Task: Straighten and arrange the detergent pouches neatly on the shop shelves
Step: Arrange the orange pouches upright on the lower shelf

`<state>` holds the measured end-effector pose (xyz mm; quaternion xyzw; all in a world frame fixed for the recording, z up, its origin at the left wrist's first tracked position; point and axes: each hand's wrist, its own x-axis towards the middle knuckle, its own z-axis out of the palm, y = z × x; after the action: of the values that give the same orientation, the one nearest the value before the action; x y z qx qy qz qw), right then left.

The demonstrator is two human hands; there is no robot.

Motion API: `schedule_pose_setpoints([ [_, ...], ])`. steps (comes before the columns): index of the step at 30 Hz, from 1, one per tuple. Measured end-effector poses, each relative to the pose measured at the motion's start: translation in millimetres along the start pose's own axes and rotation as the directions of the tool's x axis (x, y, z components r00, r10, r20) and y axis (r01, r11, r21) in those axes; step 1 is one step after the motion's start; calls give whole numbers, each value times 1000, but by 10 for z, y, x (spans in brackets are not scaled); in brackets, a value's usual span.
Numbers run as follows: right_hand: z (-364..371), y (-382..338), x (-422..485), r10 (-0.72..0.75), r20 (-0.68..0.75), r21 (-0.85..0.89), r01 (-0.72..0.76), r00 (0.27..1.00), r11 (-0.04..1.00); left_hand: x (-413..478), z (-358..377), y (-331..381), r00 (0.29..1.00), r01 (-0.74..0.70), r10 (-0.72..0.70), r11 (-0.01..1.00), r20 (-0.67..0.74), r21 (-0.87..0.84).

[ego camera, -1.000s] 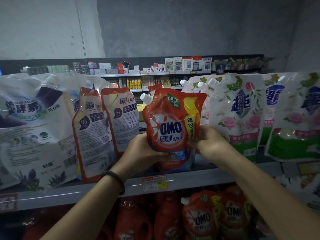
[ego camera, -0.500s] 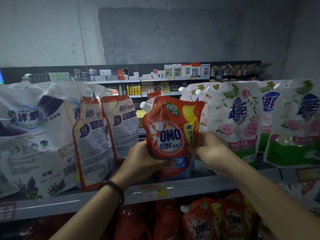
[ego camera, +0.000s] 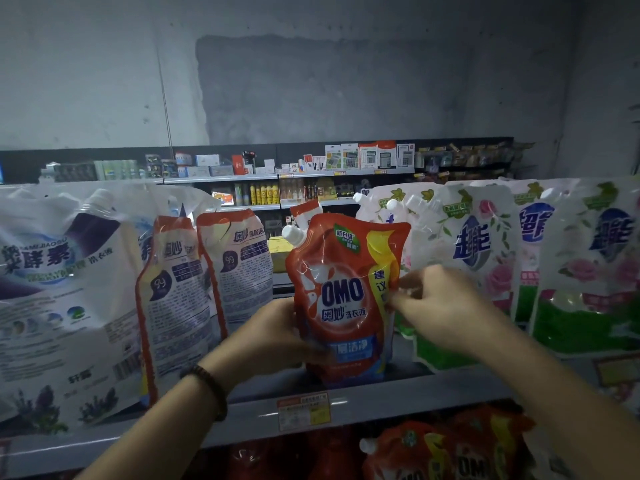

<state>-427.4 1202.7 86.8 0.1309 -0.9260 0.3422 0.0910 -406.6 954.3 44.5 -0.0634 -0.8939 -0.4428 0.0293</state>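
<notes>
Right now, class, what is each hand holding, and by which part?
Both hold the red pouch: the left hand grips its lower left side, and the right hand seems to pinch its right edge.

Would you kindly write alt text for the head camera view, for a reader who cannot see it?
A person's left hand and right hand hold a red OMO detergent pouch upright on a grey shop shelf, between orange-and-white pouches on its left and white rose-print pouches on its right.
</notes>
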Motion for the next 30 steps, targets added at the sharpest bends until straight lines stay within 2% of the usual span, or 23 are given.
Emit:
schedule_pose_setpoints([
  [2,-200,-92,42,-10,-23,0,10,1000,1000,1,-206,88,995,34,-43,994,87,101],
  [3,-307,-141,77,-21,-46,30,23,999,999,1,-316,148,995,43,-56,989,85,144],
  [5,-513,-261,147,-52,-97,69,59,994,996,14,-555,294,997,59,-67,977,31,204],
  [9,-816,-515,405,-137,-155,-7,138,978,990,140,-998,655,994,97,-78,957,-79,272],
  [15,-983,-940,957,-237,-79,-75,232,968,970,532,-1470,1079,984,89,-18,913,-178,399],
  [18,-951,-1089,1214,-238,-25,-112,234,971,966,808,-1554,1173,979,21,104,802,-174,597],
  [21,-902,-1179,1409,-219,44,-105,222,975,969,1125,-1545,1188,965,-77,247,598,-92,798],
  [30,-690,-1170,1732,-170,152,-103,187,974,977,1660,-1438,1014,962,-181,253,312,102,933],
])
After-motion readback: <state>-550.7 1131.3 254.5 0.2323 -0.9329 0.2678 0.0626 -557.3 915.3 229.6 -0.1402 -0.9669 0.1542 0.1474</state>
